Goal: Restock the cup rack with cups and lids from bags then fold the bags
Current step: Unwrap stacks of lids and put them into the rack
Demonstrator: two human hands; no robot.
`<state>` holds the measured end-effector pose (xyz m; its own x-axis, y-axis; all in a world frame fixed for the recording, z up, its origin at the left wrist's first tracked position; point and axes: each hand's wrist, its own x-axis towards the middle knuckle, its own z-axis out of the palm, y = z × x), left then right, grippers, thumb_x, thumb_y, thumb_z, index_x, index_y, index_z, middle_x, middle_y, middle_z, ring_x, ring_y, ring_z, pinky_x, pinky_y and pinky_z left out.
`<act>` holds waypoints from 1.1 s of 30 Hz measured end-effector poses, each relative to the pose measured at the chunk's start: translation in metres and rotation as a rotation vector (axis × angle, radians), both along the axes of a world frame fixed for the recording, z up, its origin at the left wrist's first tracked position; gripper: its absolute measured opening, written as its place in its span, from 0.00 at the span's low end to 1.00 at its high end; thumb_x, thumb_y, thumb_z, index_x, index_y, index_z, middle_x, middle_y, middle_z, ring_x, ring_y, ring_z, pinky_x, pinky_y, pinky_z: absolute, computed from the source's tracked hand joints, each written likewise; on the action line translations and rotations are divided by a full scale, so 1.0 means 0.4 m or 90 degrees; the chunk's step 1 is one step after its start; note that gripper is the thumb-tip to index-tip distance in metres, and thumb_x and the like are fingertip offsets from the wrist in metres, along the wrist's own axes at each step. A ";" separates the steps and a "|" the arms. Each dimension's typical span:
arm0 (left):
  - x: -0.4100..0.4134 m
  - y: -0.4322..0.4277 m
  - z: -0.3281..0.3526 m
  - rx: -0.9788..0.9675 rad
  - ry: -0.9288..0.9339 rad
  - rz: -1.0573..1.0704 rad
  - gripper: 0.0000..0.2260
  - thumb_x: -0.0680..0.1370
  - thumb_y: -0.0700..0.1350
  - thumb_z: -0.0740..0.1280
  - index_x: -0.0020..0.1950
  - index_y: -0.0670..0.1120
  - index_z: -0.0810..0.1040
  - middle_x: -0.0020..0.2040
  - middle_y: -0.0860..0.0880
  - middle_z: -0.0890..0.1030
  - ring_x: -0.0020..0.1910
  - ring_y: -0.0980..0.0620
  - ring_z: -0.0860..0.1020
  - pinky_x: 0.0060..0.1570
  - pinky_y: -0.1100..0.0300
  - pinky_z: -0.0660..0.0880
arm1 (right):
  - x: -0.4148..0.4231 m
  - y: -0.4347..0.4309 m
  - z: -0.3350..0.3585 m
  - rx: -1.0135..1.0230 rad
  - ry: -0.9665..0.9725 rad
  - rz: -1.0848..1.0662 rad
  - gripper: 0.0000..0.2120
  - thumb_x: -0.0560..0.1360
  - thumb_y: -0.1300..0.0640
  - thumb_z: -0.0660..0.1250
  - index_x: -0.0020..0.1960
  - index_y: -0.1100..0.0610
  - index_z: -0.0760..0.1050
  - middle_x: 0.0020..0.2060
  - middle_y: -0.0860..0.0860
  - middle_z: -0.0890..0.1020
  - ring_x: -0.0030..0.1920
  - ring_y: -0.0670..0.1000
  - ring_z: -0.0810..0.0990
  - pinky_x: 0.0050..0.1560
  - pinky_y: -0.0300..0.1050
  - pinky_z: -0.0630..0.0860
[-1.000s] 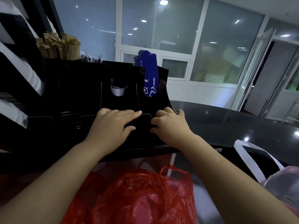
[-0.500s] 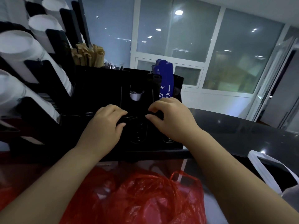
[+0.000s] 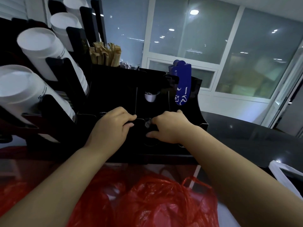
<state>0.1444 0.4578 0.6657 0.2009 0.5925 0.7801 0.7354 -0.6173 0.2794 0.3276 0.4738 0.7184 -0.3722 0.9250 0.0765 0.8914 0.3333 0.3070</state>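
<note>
The black cup rack stands in front of me, with stacks of white cups lying in its slanted slots on the left. Both hands are at its low front compartment. My left hand curls its fingers over a dark stack that looks like black lids. My right hand pinches the same stack from the right, thumb underneath. The lids are almost lost against the dark rack. A crumpled red plastic bag lies below my forearms.
Wooden stirrers stick up at the back of the rack. A blue packet and a small white cup sit in its upper slots. A white bag lies on the black counter at right.
My hands went from lying flat on the front compartment to curling their fingers around the dark stack. The view tilted up and left, bringing the white cup stacks into sight.
</note>
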 end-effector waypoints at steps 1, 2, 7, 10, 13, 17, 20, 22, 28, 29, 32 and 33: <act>0.001 0.000 -0.001 0.002 -0.002 -0.001 0.08 0.73 0.37 0.71 0.52 0.42 0.83 0.45 0.51 0.79 0.44 0.55 0.78 0.45 0.71 0.69 | 0.001 0.000 -0.001 0.003 -0.006 0.000 0.25 0.76 0.35 0.60 0.65 0.50 0.72 0.49 0.49 0.78 0.55 0.55 0.77 0.62 0.60 0.64; 0.001 0.000 -0.002 0.005 -0.005 -0.002 0.08 0.73 0.37 0.71 0.52 0.42 0.83 0.45 0.51 0.79 0.44 0.55 0.78 0.45 0.71 0.70 | 0.001 0.001 -0.002 0.004 -0.010 0.001 0.26 0.75 0.35 0.60 0.66 0.49 0.71 0.52 0.49 0.79 0.56 0.55 0.77 0.62 0.60 0.64; 0.002 -0.002 -0.003 0.011 -0.013 -0.007 0.08 0.73 0.37 0.71 0.51 0.41 0.83 0.44 0.51 0.79 0.44 0.55 0.78 0.44 0.68 0.73 | -0.003 0.002 0.001 -0.024 -0.020 0.020 0.25 0.76 0.39 0.63 0.71 0.42 0.67 0.63 0.49 0.73 0.65 0.54 0.70 0.62 0.61 0.63; 0.001 -0.001 -0.004 0.013 -0.014 -0.006 0.08 0.73 0.38 0.71 0.52 0.42 0.83 0.44 0.51 0.79 0.44 0.55 0.78 0.44 0.68 0.74 | -0.005 0.000 0.013 -0.075 -0.003 0.031 0.25 0.76 0.46 0.66 0.71 0.40 0.65 0.69 0.47 0.69 0.69 0.53 0.66 0.65 0.63 0.62; 0.001 0.003 -0.007 0.015 -0.015 -0.001 0.08 0.73 0.37 0.71 0.52 0.42 0.83 0.44 0.51 0.79 0.44 0.55 0.78 0.45 0.70 0.72 | -0.006 -0.003 0.024 -0.102 0.038 0.021 0.25 0.76 0.51 0.67 0.71 0.40 0.65 0.67 0.46 0.72 0.67 0.53 0.69 0.66 0.63 0.64; 0.001 0.005 -0.008 0.019 -0.018 -0.003 0.08 0.73 0.37 0.71 0.51 0.42 0.83 0.44 0.51 0.79 0.44 0.56 0.78 0.45 0.72 0.70 | -0.017 -0.005 0.019 -0.074 0.062 -0.006 0.26 0.74 0.44 0.68 0.70 0.44 0.66 0.60 0.48 0.76 0.62 0.54 0.73 0.63 0.62 0.67; 0.001 0.004 -0.008 0.017 -0.019 -0.004 0.08 0.73 0.37 0.71 0.52 0.42 0.83 0.44 0.51 0.79 0.44 0.57 0.78 0.44 0.73 0.70 | -0.019 0.000 0.007 -0.047 0.047 -0.013 0.26 0.73 0.43 0.69 0.69 0.46 0.68 0.60 0.48 0.76 0.61 0.55 0.74 0.62 0.61 0.68; -0.001 0.004 -0.009 0.018 -0.020 -0.003 0.08 0.73 0.38 0.71 0.52 0.42 0.83 0.45 0.52 0.79 0.44 0.58 0.77 0.44 0.74 0.70 | -0.013 0.001 0.006 -0.060 0.068 -0.006 0.25 0.72 0.45 0.71 0.67 0.45 0.70 0.62 0.48 0.72 0.62 0.54 0.73 0.62 0.61 0.68; 0.001 0.004 -0.010 0.021 -0.027 -0.007 0.08 0.73 0.37 0.72 0.52 0.42 0.83 0.44 0.51 0.79 0.44 0.56 0.78 0.44 0.70 0.73 | -0.011 -0.004 0.008 -0.054 0.096 -0.010 0.22 0.73 0.40 0.68 0.65 0.46 0.72 0.61 0.48 0.73 0.61 0.52 0.72 0.62 0.60 0.68; 0.001 0.004 -0.010 0.022 -0.028 -0.006 0.08 0.73 0.37 0.72 0.52 0.42 0.83 0.44 0.51 0.79 0.43 0.56 0.78 0.44 0.70 0.72 | -0.014 -0.004 0.006 -0.043 0.106 -0.010 0.21 0.74 0.39 0.66 0.63 0.46 0.74 0.59 0.47 0.74 0.60 0.52 0.73 0.62 0.60 0.67; 0.002 0.004 -0.010 0.021 -0.031 -0.005 0.08 0.73 0.37 0.72 0.52 0.42 0.83 0.44 0.51 0.79 0.43 0.56 0.78 0.44 0.70 0.72 | -0.012 -0.001 0.005 -0.036 0.113 -0.006 0.15 0.74 0.43 0.68 0.59 0.45 0.76 0.55 0.47 0.77 0.58 0.53 0.75 0.62 0.60 0.66; 0.002 0.003 -0.009 0.021 -0.032 -0.005 0.08 0.73 0.37 0.72 0.52 0.42 0.83 0.44 0.51 0.79 0.43 0.56 0.78 0.45 0.70 0.72 | -0.010 -0.001 0.009 -0.050 0.118 -0.009 0.15 0.73 0.45 0.70 0.58 0.45 0.77 0.55 0.46 0.78 0.58 0.53 0.75 0.63 0.60 0.66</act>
<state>0.1453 0.4591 0.6620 0.1654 0.5656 0.8079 0.7165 -0.6318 0.2957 0.3237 0.4734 0.7219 -0.3460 0.9356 0.0696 0.9348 0.3375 0.1101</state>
